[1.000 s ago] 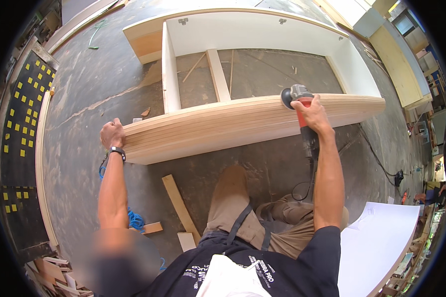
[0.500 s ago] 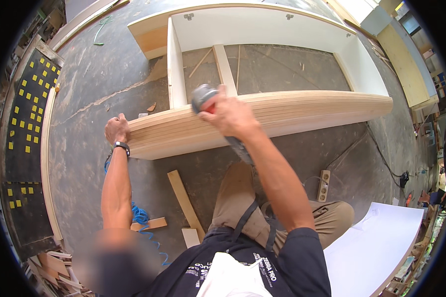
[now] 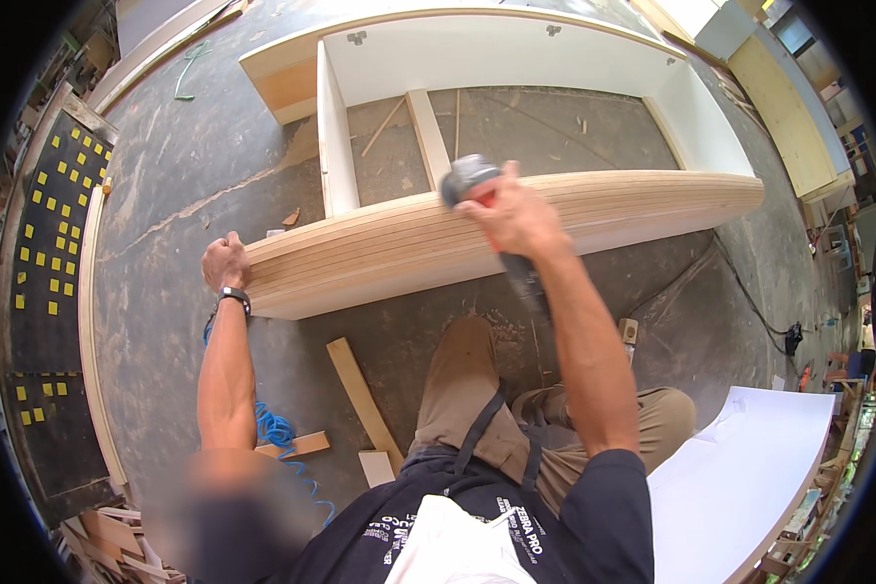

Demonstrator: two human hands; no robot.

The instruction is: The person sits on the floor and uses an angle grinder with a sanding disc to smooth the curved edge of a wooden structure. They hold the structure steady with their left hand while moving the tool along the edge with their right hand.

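In front of me lies a long curved panel point(image 3: 360, 248) with pale wooden strips along its face and white below, beside a white cabinet frame point(image 3: 428, 58). The fingers of my left hand point(image 3: 226, 261) are wrapped round the panel's left end. My right hand point(image 3: 521, 219) grips a dark grey and red power tool point(image 3: 470, 180). The tool's rounded head is over the strips near the panel's middle, and its handle runs back under my forearm. Motion blurs the head, so its exact kind and contact with the wood cannot be made out.
A blue coiled hose point(image 3: 274, 430) and several wood offcuts point(image 3: 365, 399) lie near my left arm. A socket strip point(image 3: 630, 333) and black cable point(image 3: 749, 307) are to the right, with a white sheet point(image 3: 740, 457) beside my knee. A dark board with yellow squares point(image 3: 49, 224) stands left.
My right hand has moved the power tool to the right along the strips. My left hand keeps its hold on the panel's end. The view has shifted slightly.
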